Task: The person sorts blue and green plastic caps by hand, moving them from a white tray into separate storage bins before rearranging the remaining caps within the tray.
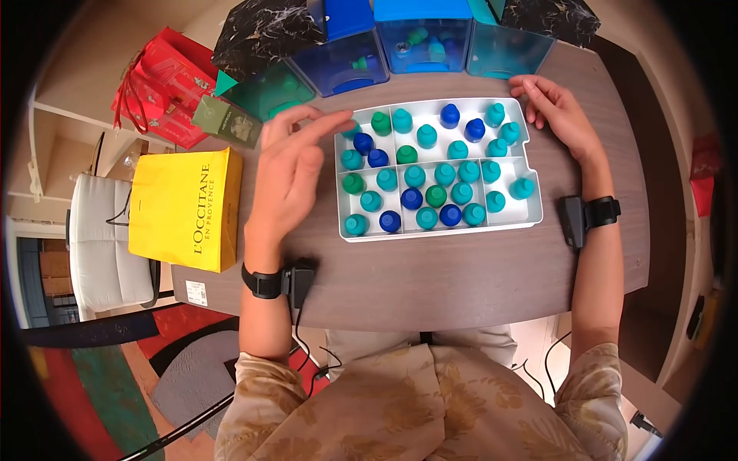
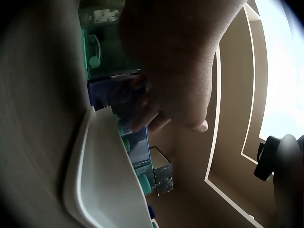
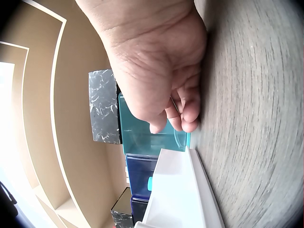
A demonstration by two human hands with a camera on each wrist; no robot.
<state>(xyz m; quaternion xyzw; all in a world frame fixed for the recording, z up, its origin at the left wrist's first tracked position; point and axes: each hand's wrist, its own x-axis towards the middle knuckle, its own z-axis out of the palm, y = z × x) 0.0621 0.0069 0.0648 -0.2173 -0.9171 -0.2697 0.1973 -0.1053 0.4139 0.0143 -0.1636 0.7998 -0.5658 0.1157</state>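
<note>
On the table stands a white divided tray point(image 1: 369, 234) holding several small capped bottles in teal, dark blue and green. My left hand point(image 1: 290, 165) hovers at the tray's far left corner, its fingers stretched over the rim. Under those fingertips sits a teal bottle point(image 1: 351, 131), partly covered by them; a green bottle point(image 1: 380, 123) and a dark blue bottle point(image 1: 363, 143) stand close by. In the left wrist view nothing shows between the fingers. My right hand point(image 1: 560, 115) rests on the table beyond the tray's right side, fingers loosely bent and holding nothing.
Behind the tray, translucent bins stand in a row: green point(image 1: 273, 91), dark blue point(image 1: 342, 65), bright blue point(image 1: 424, 46) and teal point(image 1: 507, 51). Some contain bottles. Black marbled boxes point(image 1: 265, 34) flank them. At left are a yellow bag point(image 1: 184, 207), a red bag point(image 1: 165, 88) and a small green box point(image 1: 225, 121).
</note>
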